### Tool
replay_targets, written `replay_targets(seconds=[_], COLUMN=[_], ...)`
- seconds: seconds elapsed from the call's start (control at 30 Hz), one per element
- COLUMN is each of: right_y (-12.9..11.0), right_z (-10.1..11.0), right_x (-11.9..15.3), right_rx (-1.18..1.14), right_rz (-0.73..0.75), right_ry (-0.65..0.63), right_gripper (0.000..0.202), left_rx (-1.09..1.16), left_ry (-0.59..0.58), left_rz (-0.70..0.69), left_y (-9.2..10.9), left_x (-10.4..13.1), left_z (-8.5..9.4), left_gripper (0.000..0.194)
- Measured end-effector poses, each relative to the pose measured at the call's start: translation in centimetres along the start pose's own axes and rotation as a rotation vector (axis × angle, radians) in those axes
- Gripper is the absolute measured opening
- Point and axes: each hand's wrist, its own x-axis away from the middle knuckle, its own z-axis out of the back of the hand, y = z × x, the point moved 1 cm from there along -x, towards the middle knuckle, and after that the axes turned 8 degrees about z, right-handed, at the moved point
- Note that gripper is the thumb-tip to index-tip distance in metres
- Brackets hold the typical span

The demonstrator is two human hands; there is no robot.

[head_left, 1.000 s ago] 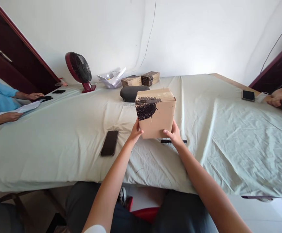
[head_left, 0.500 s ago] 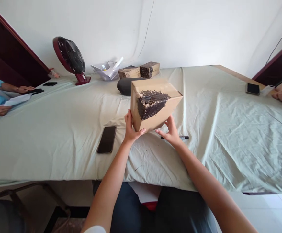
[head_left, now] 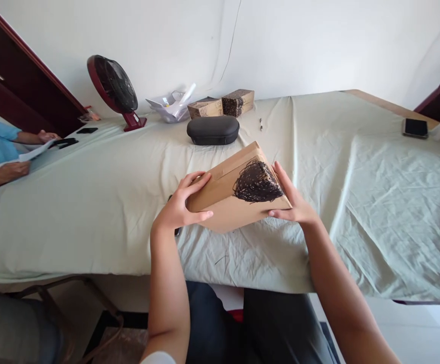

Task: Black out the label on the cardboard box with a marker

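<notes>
A brown cardboard box point(head_left: 227, 212) is tilted between my two hands over the near part of the table. Black scribble covers one of its corners, on the right. My left hand point(head_left: 180, 205) grips the left end, thumb on the near face and fingers over the top. At the right end, my right hand point(head_left: 290, 199) is closed on the box just beside the scribbled corner. Mostly hidden behind my left hand and the box is a dark phone point(head_left: 177, 231); only bits of its edge show.
A black zip case point(head_left: 212, 130) lies beyond the box. Behind it stand two scribbled cardboard boxes point(head_left: 238, 102), a clear plastic basket point(head_left: 170, 108) and a red fan point(head_left: 115, 91). A small pen-like item point(head_left: 261, 124) and another phone point(head_left: 415, 128) lie rightward. A person point(head_left: 0, 151) holds paper at left.
The box has turned and tipped in my hands, so the scribbled corner now points right. My left hand has moved to its left end, and the black case behind has come into full view.
</notes>
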Motion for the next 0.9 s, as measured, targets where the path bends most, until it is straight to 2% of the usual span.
replay_targets(seconds=[0.1, 0.2, 0.27, 0.37, 0.43, 0.5, 0.57, 0.63, 0.73, 0.9], right_y=[0.3, 0.3, 0.2, 0.1, 0.5, 1.2, 1.8, 2.3, 2.5, 2.3], right_z=[0.3, 0.1, -0.2, -0.8, -1.4, -1.9, -2.3, -2.4, -2.3, -2.3], right_x=[0.3, 0.4, 0.2, -0.1, -0.2, -0.2, -0.3, -0.4, -0.6, -0.8], right_rx=[-0.078, -0.125, -0.118, -0.169, -0.197, -0.207, -0.217, -0.224, -0.216, -0.212], right_rz=[-0.024, -0.101, -0.112, -0.082, -0.102, -0.139, -0.162, -0.172, -0.185, -0.19], right_ry=[-0.047, -0.062, -0.014, 0.125, 0.201, 0.228, 0.223, 0.211, 0.184, 0.146], right_gripper=[0.139, 0.137, 0.132, 0.126, 0.122, 0.117, 0.115, 0.114, 0.113, 0.106], left_rx=[-0.079, -0.168, -0.144, 0.151, 0.319, 0.313, 0.248, 0.224, 0.24, 0.24], left_ry=[0.019, 0.021, 0.067, 0.158, 0.132, 0.091, 0.086, 0.118, 0.172, 0.175], left_rz=[0.03, 0.03, -0.016, -0.119, -0.078, 0.057, 0.171, 0.21, 0.218, 0.228], left_y=[1.8, 2.2, 1.4, -0.9, -2.6, -3.7, -4.3, -4.4, -4.7, -5.8], left_x=[0.8, 1.2, 1.2, 1.0, 0.7, 0.5, 0.1, -0.2, -0.6, -0.7], left_z=[0.4, 0.3, 0.3, 0.2, -0.4, -1.4, -2.5, -3.4, -4.1, -4.3], left_gripper=[0.096, 0.093, 0.098, 0.133, 0.147, 0.138, 0.112, 0.094, 0.091, 0.102])
